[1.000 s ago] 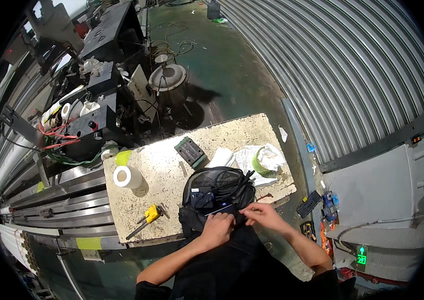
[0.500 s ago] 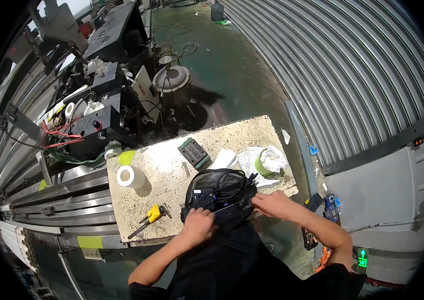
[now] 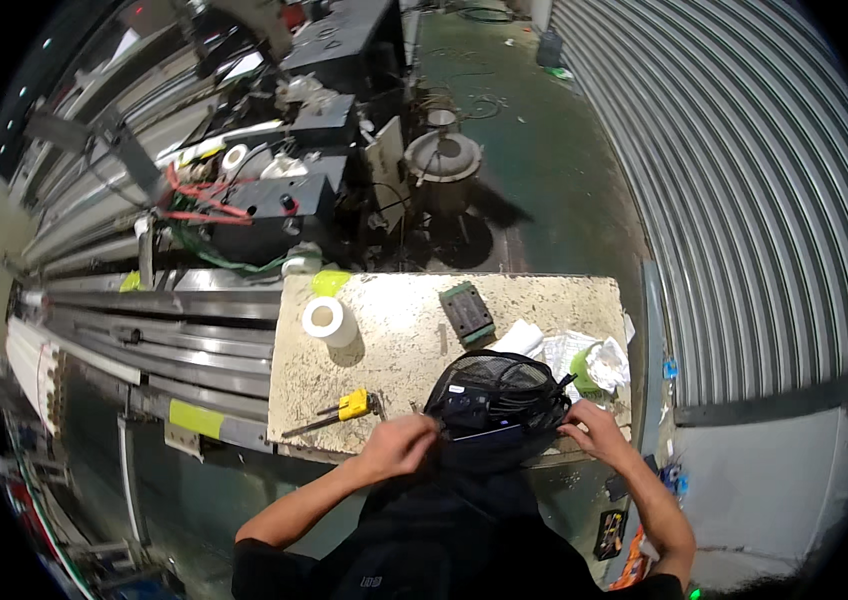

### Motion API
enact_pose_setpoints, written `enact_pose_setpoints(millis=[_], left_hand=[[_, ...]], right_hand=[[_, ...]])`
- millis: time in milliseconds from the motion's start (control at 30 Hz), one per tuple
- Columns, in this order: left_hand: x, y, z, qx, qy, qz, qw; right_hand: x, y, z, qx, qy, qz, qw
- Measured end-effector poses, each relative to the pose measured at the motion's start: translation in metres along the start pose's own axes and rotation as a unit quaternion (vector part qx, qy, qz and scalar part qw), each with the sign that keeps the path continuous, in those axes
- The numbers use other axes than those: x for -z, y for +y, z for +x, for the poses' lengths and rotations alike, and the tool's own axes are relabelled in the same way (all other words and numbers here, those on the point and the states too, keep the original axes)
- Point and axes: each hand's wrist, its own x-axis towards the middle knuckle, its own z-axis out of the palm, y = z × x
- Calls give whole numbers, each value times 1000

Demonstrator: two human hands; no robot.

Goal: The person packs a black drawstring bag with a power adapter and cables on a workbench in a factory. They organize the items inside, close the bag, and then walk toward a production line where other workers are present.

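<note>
A black mesh bag (image 3: 506,368) lies at the near edge of the worn, cream-topped table (image 3: 394,340), its mouth toward me. Inside it are a dark boxy device (image 3: 466,408) and a bundle of black cables (image 3: 526,398). My left hand (image 3: 401,447) is closed, thumb and fingers pinching the bag's left rim. On the opposite side, my right hand (image 3: 594,430) pinches the right rim between its fingertips. Dark fabric under both hands makes the exact grip hard to see.
On the table are a white roll (image 3: 330,321), a yellow-holdered hex key set (image 3: 352,405), a dark green-ended block (image 3: 468,314), and a green tape roll with crumpled white paper (image 3: 607,364). Machinery (image 3: 264,215) stands left, a ribbed metal shutter (image 3: 744,220) right.
My left hand has moved off the device to the bag's left rim. My right hand stays at the right rim. The whole view has turned, shifting the table rightward.
</note>
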Motion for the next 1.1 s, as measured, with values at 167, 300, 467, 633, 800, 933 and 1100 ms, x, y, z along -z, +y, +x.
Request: enact_pose_setpoints(millis=[167, 300, 467, 633, 800, 933, 1100], left_hand=[[-27, -32, 73, 215, 150, 27, 965], [-43, -67, 107, 294, -30, 26, 955], [-22, -14, 86, 112, 124, 28, 986], [4, 13, 60, -26, 151, 161, 975], [2, 13, 55, -36, 164, 174, 970], [3, -5, 65, 56, 203, 146, 967], [2, 5, 78, 18, 74, 128, 989]], right_hand=[[4, -7, 5, -54, -44, 41, 997], [8, -9, 7, -16, -46, -17, 999], [-1, -13, -8, 23, 25, -9, 999], [-26, -6, -16, -15, 158, 7, 987], [-27, -22, -22, -64, 166, 64, 982], [-21, -22, -21, -25, 124, 87, 988], [-10, -36, -11, 15, -38, -95, 995]])
